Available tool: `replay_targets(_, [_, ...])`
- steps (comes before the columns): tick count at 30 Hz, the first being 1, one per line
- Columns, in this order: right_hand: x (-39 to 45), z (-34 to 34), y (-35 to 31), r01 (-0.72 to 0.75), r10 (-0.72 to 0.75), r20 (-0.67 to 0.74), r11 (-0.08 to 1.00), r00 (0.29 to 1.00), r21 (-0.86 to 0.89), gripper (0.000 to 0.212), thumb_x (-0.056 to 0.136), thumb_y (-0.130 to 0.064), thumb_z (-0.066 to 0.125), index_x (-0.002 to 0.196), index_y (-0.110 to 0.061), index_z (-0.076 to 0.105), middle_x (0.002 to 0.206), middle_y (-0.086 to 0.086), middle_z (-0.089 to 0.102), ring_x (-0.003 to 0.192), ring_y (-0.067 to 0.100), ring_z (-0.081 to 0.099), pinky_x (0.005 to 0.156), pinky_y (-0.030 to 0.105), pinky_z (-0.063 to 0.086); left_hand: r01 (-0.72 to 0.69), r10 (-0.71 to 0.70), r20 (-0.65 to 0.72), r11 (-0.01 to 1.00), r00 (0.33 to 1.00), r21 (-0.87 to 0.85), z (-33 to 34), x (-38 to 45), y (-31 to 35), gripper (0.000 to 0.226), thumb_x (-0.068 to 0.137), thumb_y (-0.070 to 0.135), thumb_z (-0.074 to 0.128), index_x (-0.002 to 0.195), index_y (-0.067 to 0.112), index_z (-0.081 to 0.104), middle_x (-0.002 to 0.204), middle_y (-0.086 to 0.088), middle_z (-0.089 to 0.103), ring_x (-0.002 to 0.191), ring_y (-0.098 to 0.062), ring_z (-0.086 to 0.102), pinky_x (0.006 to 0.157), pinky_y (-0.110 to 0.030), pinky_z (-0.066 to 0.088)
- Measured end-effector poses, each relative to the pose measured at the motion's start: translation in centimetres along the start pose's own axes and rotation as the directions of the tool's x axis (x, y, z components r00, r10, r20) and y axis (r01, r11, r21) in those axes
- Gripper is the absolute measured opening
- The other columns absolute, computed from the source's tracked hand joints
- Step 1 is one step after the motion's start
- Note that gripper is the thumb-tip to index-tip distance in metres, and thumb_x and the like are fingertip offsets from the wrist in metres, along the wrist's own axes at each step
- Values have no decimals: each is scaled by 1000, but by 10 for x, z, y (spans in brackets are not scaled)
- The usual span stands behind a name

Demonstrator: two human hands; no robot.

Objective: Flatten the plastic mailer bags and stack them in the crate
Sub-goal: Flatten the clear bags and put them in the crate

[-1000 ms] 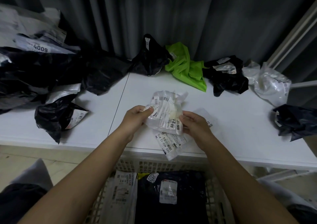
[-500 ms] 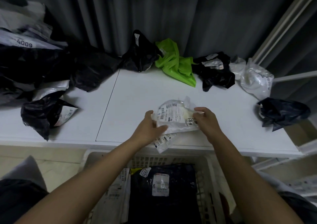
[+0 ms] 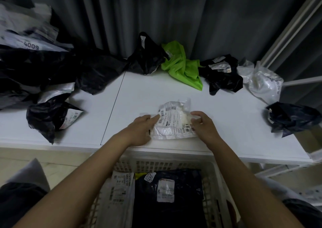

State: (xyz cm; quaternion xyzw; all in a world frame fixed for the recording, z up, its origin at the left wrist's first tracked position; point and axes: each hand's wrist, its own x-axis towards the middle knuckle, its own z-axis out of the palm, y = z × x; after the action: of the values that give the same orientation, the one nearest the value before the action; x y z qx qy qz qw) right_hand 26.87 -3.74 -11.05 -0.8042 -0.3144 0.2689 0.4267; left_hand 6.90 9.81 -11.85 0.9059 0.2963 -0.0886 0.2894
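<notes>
A crumpled white mailer bag [image 3: 174, 123] with barcode labels lies on the white table [image 3: 139, 91], near its front edge. My left hand [image 3: 141, 130] presses on the bag's left side with the index finger straight across a label. My right hand [image 3: 203, 126] has curled fingers that pinch the bag's right edge. Below the table's edge stands a white plastic crate [image 3: 174, 163]. In it a flat black mailer [image 3: 167, 210] lies beside a flat white one [image 3: 120, 189].
Crumpled bags ring the table: a large black and grey pile [image 3: 34, 67] at the left, a black bag with a label [image 3: 48, 117], a black one [image 3: 146, 56], a green one [image 3: 181, 67], another black [image 3: 221, 76], a clear one [image 3: 263, 86], and a black one [image 3: 292, 117]. A grey curtain hangs behind.
The white bag went from being held up in both hands down onto the table. My left hand has opened and now presses its left side.
</notes>
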Motion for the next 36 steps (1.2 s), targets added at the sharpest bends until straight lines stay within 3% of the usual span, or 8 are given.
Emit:
replay_targets(7, [1, 6, 2, 1, -28, -122, 975, 992, -222, 32, 94, -19, 49, 125, -16, 53, 111, 12, 56, 103, 27, 55, 83, 31, 42, -66, 53, -294, 997, 954, -36, 4, 5, 42, 55, 103, 30, 29, 153, 24, 6, 161, -3, -7, 147, -17, -8, 119, -32, -3])
replay_targets(10, [-1, 11, -6, 142, -276, -246, 880, 929, -453, 36, 94, -18, 45, 128, -8, 55, 123, 16, 50, 116, 34, 44, 93, 42, 43, -40, 45, -317, 999, 948, 23, 7, 22, 60, 55, 104, 38, 20, 154, 23, 4, 160, -2, -11, 147, -18, -12, 118, -38, -5])
replay_targets(13, [7, 21, -9, 398, -501, -23, 714, 865, -576, 53, 91, -24, 29, 130, 0, 54, 133, 24, 51, 126, 41, 45, 104, 48, 40, -1, 37, -337, 995, 941, 104, 10, 41, 71, 54, 104, 35, 19, 154, 19, 3, 160, -3, -11, 147, -20, -12, 118, -41, -4])
replay_targets(16, [16, 26, -13, 408, -354, 207, 733, 912, -544, 51, 101, -22, 24, 150, -6, 22, 159, 12, 15, 148, 24, 6, 118, 35, 3, 7, 38, -305, 989, 952, 145, 14, 52, 75, 54, 104, 34, 18, 153, 17, 2, 160, -1, -11, 147, -18, -12, 117, -39, -7])
replay_targets(18, [24, 25, -13, 377, -275, 267, 780, 924, -500, 52, 104, -19, 26, 152, -10, 11, 161, 6, 2, 148, 16, -3, 117, 31, -5, 26, 21, -281, 986, 959, 162, 15, 56, 73, 54, 104, 32, 18, 153, 16, 1, 161, 0, -9, 147, -17, -11, 117, -39, -8])
replay_targets(24, [21, 28, 4, 445, -293, 341, 675, 893, -588, 55, 104, -22, 24, 153, -12, 1, 161, 4, -4, 148, 14, -7, 118, 34, -2, 44, 30, -279, 966, 960, 254, 25, 57, 65, 56, 103, 32, 18, 153, 13, 0, 161, -3, -7, 147, -18, -9, 117, -41, -8])
replay_targets(33, [18, 38, 21, 444, -299, 328, 630, 896, -637, 58, 100, -34, 13, 153, -16, -1, 161, 2, -6, 148, 14, -9, 119, 37, -4, 97, 25, -319, 927, 947, 361, 44, 55, 58, 88, 73, 42, -24, 152, 11, -3, 161, -6, -6, 147, -21, -10, 117, -43, -9])
replay_targets(36, [16, 41, 25, 435, -300, 315, 624, 901, -650, 66, 91, -39, 5, 153, -18, -4, 161, 0, -10, 147, 14, -12, 119, 37, -5, 105, 20, -337, 931, 941, 349, 48, 58, 56, 92, 69, 43, -25, 152, 12, -3, 161, -5, -7, 147, -21, -11, 116, -44, -10])
